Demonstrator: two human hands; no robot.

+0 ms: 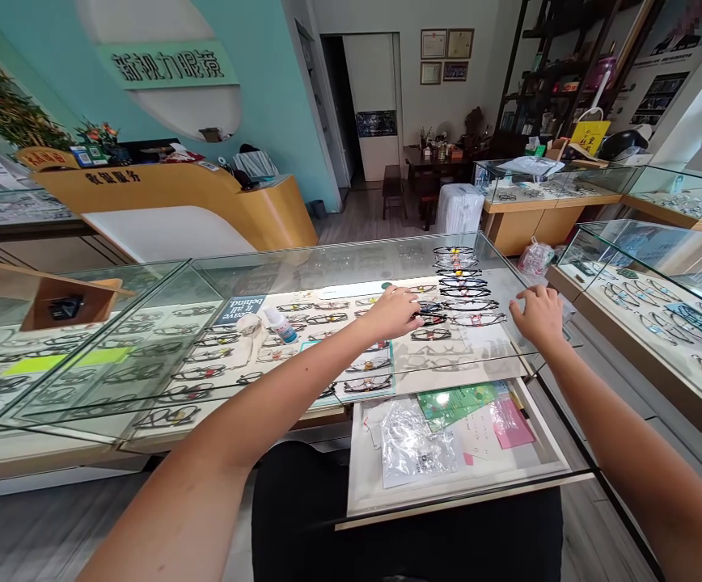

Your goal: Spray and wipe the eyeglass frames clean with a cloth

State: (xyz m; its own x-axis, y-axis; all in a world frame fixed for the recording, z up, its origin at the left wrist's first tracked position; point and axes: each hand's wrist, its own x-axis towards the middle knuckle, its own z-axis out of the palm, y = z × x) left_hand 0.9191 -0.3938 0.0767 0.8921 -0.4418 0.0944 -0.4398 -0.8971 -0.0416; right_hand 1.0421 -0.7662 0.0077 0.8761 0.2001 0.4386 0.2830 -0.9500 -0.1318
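Note:
My left hand (pixel 395 312) reaches over the glass display counter (pixel 351 257), fingers curled at a dark pair of eyeglasses (pixel 429 308). The grip itself is partly hidden by the hand. Just right of it, several eyeglasses (pixel 463 284) with dark frames lie in a stacked column. My right hand (pixel 540 315) is at the counter's right edge, fingers bent and apart, with nothing visible in it. Left of my left forearm stand a small white bottle (pixel 280 324) with a blue label and a beige object (pixel 252 330) I cannot make out.
Below my arms, an open drawer (pixel 360 485) holds a clear plastic bag (pixel 417 444), green cards and pink paper. More display cases (pixel 648 283) stand at the right. A wooden reception desk (pixel 278 214) and a wrapped white suitcase (pixel 460 208) are beyond the counter.

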